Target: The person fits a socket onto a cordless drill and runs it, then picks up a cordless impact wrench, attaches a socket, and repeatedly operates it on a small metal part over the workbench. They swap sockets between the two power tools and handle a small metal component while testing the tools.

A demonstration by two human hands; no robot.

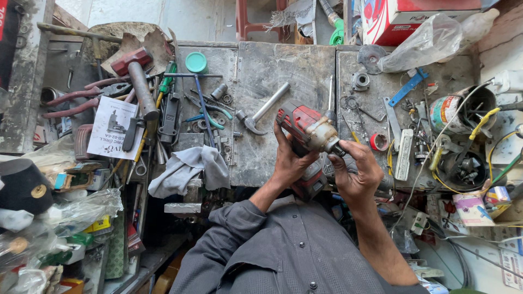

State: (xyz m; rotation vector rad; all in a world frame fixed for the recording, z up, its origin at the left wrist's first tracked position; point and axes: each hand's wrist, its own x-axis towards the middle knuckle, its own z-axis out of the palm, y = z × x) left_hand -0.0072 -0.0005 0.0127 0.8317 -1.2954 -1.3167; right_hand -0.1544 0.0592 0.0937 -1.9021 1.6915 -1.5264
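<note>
Clutter fills the left end of the grey metal tabletop [283, 65]: a red-headed sledgehammer with a grey handle [137, 76] lies over red-handled pliers [81, 95] and a white printed leaflet [111, 128], and a crumpled grey rag [190, 169] hangs at the near edge. Further along sit a round green plastic lid [195, 62] and a steel claw hammer with a silver handle [264, 109], which lies flat just left of the work in hand.

Near the middle, the left hand [289, 158] is wrapped around the body of a red and black cordless power drill [308, 130], fingers closed on its underside and thumb up along the side. The drill is held above the near edge of the tabletop, its worn metal nose pointing right. The right hand [357, 171] meets that nose, its fingertips [344, 148] pinching the front end of the drill.

To the right lie a small red tape roll [379, 142], a flat blue metal strip [407, 87] and an open tin can holding rods [463, 109], with yellow wires [482, 122] trailing about it
</note>
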